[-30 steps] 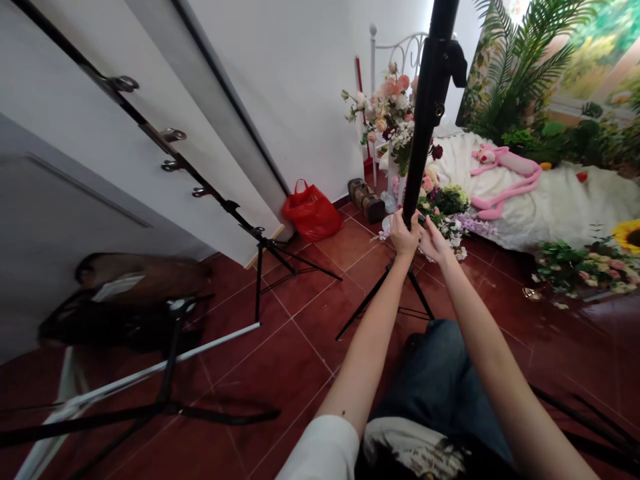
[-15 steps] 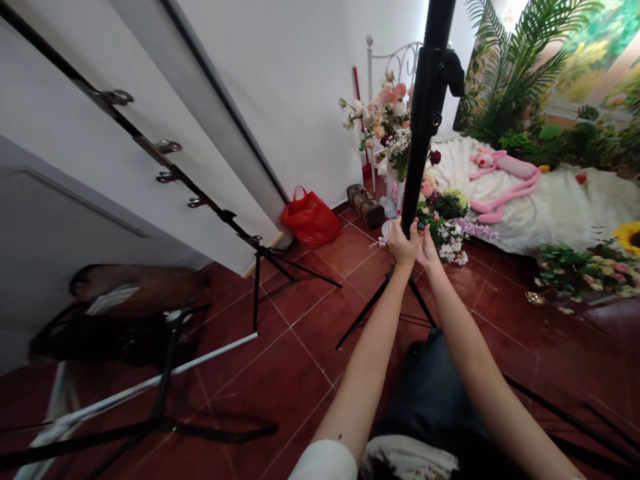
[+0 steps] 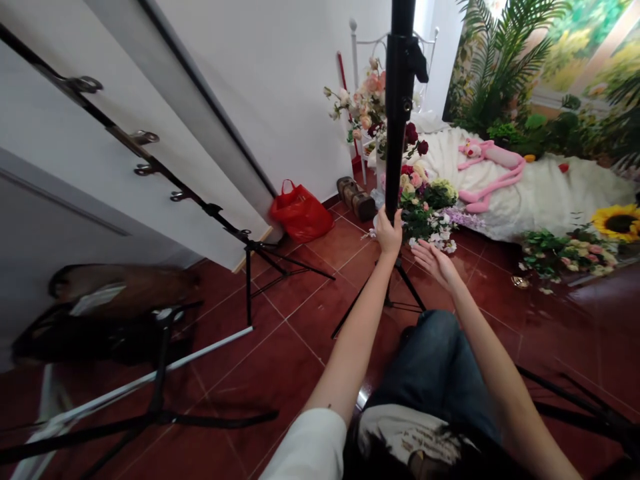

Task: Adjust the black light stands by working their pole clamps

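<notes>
Black light stand [image 3: 399, 87] dead ahead, folks, its long axis almost straight up, the column running out of the top of the view with a clamp fitting near the top. Down below, its spread tripod legs [image 3: 413, 288] sit on the floor just in front of the person's knees. The left hand [image 3: 389, 233] is closed around the lower column, fingers curled tight against it, and has firm hold. The right hand [image 3: 436, 263] is open, fingers spread and palm up, hovering just beside the stand, touching nothing and holding nothing.

Underfoot it's glossy dark red tile [image 3: 300, 373], with a second black light stand [image 3: 249, 280] off to the left beside a tall white panel [image 3: 150, 133]. A red plastic bag [image 3: 300, 213] slumps against the white wall, next to a small wooden chest [image 3: 355, 199]. Just past the stand, a heap of artificial flowers [image 3: 425, 213] spills across the tiles. Further right, a pink plush toy [image 3: 493, 163] sprawls on a white fluffy blanket [image 3: 530, 200], and a big sunflower [image 3: 619, 223] sits at the blanket's edge.
</notes>
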`<state>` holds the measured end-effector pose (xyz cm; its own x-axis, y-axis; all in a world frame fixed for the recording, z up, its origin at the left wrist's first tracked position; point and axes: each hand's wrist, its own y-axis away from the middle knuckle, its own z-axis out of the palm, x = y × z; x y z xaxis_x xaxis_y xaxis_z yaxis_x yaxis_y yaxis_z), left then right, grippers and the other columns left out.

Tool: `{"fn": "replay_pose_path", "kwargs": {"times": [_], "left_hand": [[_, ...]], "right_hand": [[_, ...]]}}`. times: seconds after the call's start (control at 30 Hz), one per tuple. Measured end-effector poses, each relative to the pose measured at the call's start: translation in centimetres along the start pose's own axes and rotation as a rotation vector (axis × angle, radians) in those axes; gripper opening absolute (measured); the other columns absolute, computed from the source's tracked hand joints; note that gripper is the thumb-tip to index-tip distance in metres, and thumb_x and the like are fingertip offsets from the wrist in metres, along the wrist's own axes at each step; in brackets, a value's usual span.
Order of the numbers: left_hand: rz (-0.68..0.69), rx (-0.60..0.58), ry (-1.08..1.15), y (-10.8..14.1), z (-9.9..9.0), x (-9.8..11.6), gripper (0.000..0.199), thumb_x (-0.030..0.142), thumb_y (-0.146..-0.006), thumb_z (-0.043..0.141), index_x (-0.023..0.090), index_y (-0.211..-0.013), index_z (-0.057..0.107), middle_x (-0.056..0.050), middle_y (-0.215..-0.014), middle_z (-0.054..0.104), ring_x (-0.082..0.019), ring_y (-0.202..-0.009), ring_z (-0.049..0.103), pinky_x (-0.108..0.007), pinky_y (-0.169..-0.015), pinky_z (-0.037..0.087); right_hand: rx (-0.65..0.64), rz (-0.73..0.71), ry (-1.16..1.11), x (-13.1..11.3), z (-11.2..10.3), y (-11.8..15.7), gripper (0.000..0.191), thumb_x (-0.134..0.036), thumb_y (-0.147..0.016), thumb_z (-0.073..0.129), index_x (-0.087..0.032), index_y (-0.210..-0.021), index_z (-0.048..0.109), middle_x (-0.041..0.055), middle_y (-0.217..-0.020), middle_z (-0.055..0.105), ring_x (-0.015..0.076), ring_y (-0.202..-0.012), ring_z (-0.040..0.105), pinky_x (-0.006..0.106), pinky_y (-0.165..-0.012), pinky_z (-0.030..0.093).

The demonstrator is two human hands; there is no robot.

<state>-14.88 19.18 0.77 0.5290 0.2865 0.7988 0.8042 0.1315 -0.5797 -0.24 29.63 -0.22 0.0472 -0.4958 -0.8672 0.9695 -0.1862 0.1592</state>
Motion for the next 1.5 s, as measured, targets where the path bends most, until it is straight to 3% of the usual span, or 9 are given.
{"fn": "replay_pose_path", "kwargs": {"times": [0.17, 0.3, 0.47, 0.63, 0.83, 1.0, 1.1, 1.2, 1.5], "left_hand": [[-0.028, -0.019, 0.068, 2.0, -2.2, 1.1, 0.057, 0.058, -0.096, 0.044, 0.010, -0.126, 0.055, -0.022, -0.125, 0.064, -0.025, -0.121, 0.060, -0.038, -0.106, 0.046], [-0.243, 0.088, 0.042, 9.1, -2.1, 1.9, 0.045, 0.032, -0.098, 0.046, 0.011, -0.138, 0.046, -0.022, -0.139, 0.053, -0.022, -0.124, 0.058, -0.035, -0.105, 0.049], [-0.289, -0.267, 0.075, 20.0, 2.8, 5.7, 0.043, 0.023, -0.090, 0.052, 0.012, -0.131, 0.049, -0.021, -0.131, 0.058, -0.026, -0.119, 0.063, -0.044, -0.108, 0.048], [-0.105, -0.615, 0.339, 27.7, 9.3, 16.1, 0.034, 0.031, -0.093, 0.051, 0.020, -0.125, 0.052, -0.017, -0.128, 0.061, -0.025, -0.118, 0.063, -0.044, -0.107, 0.049], [0.101, -0.952, 0.747, 34.1, 11.8, 31.6, 0.040, 0.048, -0.100, 0.039, 0.018, -0.123, 0.054, -0.015, -0.127, 0.063, -0.022, -0.123, 0.060, -0.041, -0.111, 0.046], [0.272, -1.406, 1.032, 39.2, 12.7, 40.1, 0.050, 0.060, -0.098, 0.037, 0.020, -0.125, 0.051, -0.015, -0.130, 0.063, -0.021, -0.121, 0.062, -0.040, -0.108, 0.047], [0.323, -1.599, 1.058, 42.4, 14.1, 42.4, 0.061, 0.067, -0.092, 0.044, 0.019, -0.129, 0.050, -0.016, -0.129, 0.064, -0.024, -0.121, 0.063, -0.041, -0.105, 0.048], [0.162, -1.686, 0.992, 45.2, 15.6, 43.3, 0.064, 0.073, -0.089, 0.043, 0.018, -0.121, 0.055, -0.010, -0.101, 0.071, -0.019, -0.089, 0.069, -0.035, -0.084, 0.053], [-0.100, -1.562, 1.112, 48.8, 16.8, 43.5, 0.066, 0.082, -0.081, 0.042, 0.019, -0.082, 0.060, 0.001, -0.060, 0.056, -0.010, -0.050, 0.051, -0.024, -0.053, 0.039]], "right_hand": [[0.204, 0.011, 0.231, 0.7, -6.7, 13.6, 0.043, -0.056, -0.077, 0.074, -0.026, -0.108, 0.076, 0.0114, -0.120, 0.073, 0.0276, -0.119, 0.068, 0.045, -0.116, 0.043], [0.516, -0.023, 0.195, 1.7, -11.4, 24.4, 0.041, -0.064, -0.073, 0.073, -0.035, -0.101, 0.078, 0.0133, -0.121, 0.072, 0.0310, -0.120, 0.066, 0.046, -0.115, 0.045], [0.900, -0.147, 0.095, 3.1, -15.4, 35.5, 0.039, -0.063, -0.072, 0.076, -0.037, -0.101, 0.078, 0.0105, -0.116, 0.074, 0.0309, -0.118, 0.067, 0.049, -0.117, 0.042], [1.145, -0.337, -0.016, 3.4, -17.2, 42.9, 0.041, -0.060, -0.069, 0.080, -0.030, -0.096, 0.078, 0.0097, -0.109, 0.076, 0.0293, -0.108, 0.072, 0.051, -0.114, 0.046], [1.263, -0.453, -0.100, 3.1, -16.8, 47.3, 0.046, -0.058, -0.067, 0.084, -0.023, -0.096, 0.077, 0.0089, -0.101, 0.078, 0.0228, -0.098, 0.075, 0.042, -0.104, 0.054], [1.281, -0.507, -0.135, 2.8, -16.2, 49.0, 0.048, -0.057, -0.069, 0.083, -0.020, -0.098, 0.077, 0.0080, -0.099, 0.078, 0.0202, -0.094, 0.075, 0.037, -0.096, 0.056], [1.284, -0.532, -0.159, 2.6, -15.9, 49.6, 0.046, -0.056, -0.070, 0.084, -0.020, -0.098, 0.076, 0.0073, -0.099, 0.078, 0.0187, -0.091, 0.075, 0.034, -0.093, 0.056], [1.287, -0.556, -0.190, 2.2, -15.7, 49.9, 0.045, -0.054, -0.070, 0.084, -0.019, -0.096, 0.076, 0.0073, -0.096, 0.078, 0.0172, -0.090, 0.074, 0.031, -0.091, 0.056], [1.244, -0.828, -0.643, -2.6, -18.6, 49.4, 0.019, -0.033, -0.087, 0.070, -0.019, -0.076, 0.064, -0.0003, -0.069, 0.068, 0.0096, -0.061, 0.063, 0.021, -0.062, 0.055]]}}
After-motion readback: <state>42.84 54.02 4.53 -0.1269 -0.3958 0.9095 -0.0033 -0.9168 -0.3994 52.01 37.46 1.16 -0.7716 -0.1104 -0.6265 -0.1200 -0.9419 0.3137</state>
